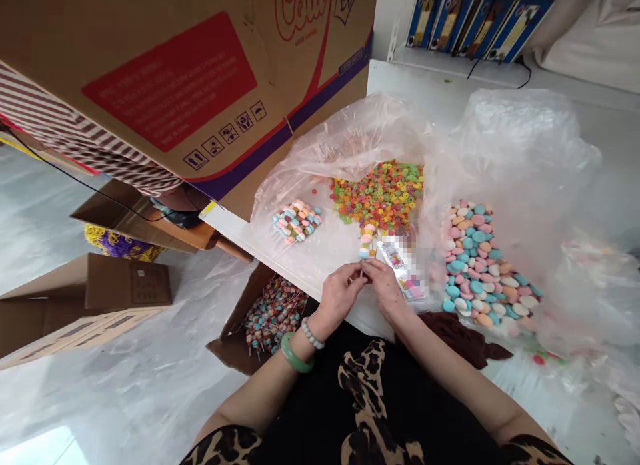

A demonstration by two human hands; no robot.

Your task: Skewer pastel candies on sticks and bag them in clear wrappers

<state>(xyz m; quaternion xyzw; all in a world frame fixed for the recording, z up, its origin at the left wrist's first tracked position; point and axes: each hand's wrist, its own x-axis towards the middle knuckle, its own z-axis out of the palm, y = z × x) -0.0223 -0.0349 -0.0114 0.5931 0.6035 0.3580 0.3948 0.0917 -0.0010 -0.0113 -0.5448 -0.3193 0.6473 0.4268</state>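
On my head feed, the candy skewer (pixel 367 237) sits over the near edge of the worktable, just beyond the wearer's fingertips. I read its long axis as almost straight from 6 to 12 o'clock, the candy end pointing away from the body and leaning a touch toward 1, the stick end back at the hands. Both left hand (pixel 341 291) and right hand (pixel 384 286) are pinched narrow, fingertips together about the stick. I can't tell whether the skewer rests on the plastic sheeting (pixel 350 128) or hangs just above it.

Taking the skewer as my clock's centre, the ring candies (pixel 385 195) are heaped close by at 12 to 1. A small printed packet (pixel 395 255) lies at 4, just beside the right hand. Pastel candy discs (pixel 480 285) spread between 3 and 4; a cluster of candy pieces (pixel 297 219) sits between 9 and 10. At 8, below the table, I see an open carton (pixel 235 355) of sweets. The big cardboard box (pixel 215 71) toward 10 blocks my view, partly hiding a person in striped clothing (pixel 85 135).
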